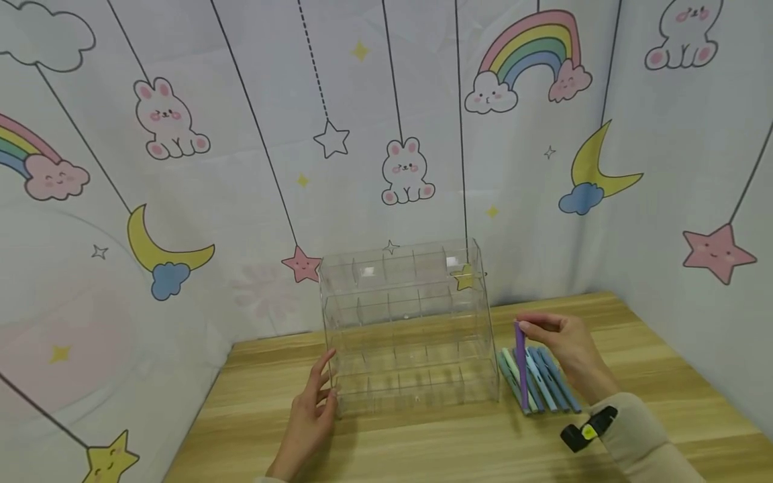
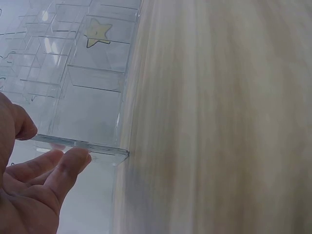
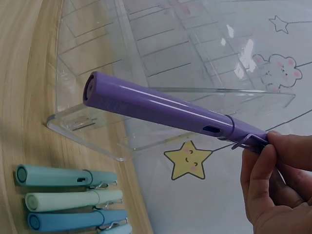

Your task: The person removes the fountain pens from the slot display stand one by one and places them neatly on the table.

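A purple pen (image 3: 156, 105) is pinched near its clip end between thumb and fingertips of my right hand (image 1: 568, 345). In the head view it hangs almost upright over a row of capped pens (image 1: 549, 382) in blues and greens. A clear tiered pen rack (image 1: 410, 369) with small compartments stands to the left of that row. My left hand (image 1: 311, 406) holds the rack's left side panel low down; in the left wrist view the thumb lies on one side of the panel edge and the fingers (image 2: 66, 173) on the other.
Beneath everything is a wood-grain table (image 1: 266, 376). A white curtain (image 1: 253, 201) printed with rabbits, stars and rainbows hangs close behind the rack and along both sides. A black wrist strap (image 1: 590, 429) is on the right sleeve.
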Motion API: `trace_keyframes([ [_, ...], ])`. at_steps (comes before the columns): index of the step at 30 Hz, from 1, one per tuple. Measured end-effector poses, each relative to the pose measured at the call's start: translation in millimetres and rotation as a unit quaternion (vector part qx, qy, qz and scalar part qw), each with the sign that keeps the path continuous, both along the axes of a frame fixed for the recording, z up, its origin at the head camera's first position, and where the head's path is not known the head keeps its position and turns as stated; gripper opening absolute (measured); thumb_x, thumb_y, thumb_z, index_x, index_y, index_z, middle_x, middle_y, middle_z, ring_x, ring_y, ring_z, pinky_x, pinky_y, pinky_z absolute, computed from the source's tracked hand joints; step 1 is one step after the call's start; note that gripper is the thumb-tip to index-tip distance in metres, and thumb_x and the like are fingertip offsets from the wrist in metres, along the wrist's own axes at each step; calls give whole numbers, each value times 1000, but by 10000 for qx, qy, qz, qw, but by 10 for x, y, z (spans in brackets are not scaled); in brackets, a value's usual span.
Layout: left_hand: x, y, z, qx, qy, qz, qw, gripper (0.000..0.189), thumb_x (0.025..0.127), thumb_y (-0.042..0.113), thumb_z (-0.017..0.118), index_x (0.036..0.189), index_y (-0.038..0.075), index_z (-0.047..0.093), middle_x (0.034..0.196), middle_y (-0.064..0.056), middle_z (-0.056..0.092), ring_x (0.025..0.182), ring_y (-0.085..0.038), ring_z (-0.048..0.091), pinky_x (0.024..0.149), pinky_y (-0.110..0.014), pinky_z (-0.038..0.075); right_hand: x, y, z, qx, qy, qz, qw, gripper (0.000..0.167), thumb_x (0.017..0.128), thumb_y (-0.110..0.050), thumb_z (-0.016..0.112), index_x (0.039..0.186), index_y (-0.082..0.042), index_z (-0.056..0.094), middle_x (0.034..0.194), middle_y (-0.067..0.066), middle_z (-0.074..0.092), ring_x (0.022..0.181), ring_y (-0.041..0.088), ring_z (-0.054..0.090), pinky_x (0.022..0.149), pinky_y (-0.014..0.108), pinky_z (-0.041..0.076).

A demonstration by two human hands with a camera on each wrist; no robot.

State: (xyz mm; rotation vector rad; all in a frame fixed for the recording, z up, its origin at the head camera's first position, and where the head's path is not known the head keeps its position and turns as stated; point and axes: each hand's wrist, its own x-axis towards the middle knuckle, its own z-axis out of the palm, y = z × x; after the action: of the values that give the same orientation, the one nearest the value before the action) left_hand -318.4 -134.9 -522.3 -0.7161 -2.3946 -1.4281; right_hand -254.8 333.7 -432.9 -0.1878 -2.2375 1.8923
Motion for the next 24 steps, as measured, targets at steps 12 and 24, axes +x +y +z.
trace_keyframes([
  [12,-13,2,-12,44,24,34,10000,80,100,-13,57,167,25,36,145,-45,57,109,-54,75,75,-36,70,-28,410,-182,193,-211,108,9995,34,103,-28,75,130,-7,77,104,-24,79,101,-6,71,91,12,57],
  [24,-18,2,-21,83,97,6,9999,76,99,-14,57,166,16,37,144,-46,56,108,-55,75,75,-37,70,-44,644,-302,95,-407,-23,9991,34,102,-22,76,128,0,77,97,-23,80,95,-5,72,88,15,60],
])
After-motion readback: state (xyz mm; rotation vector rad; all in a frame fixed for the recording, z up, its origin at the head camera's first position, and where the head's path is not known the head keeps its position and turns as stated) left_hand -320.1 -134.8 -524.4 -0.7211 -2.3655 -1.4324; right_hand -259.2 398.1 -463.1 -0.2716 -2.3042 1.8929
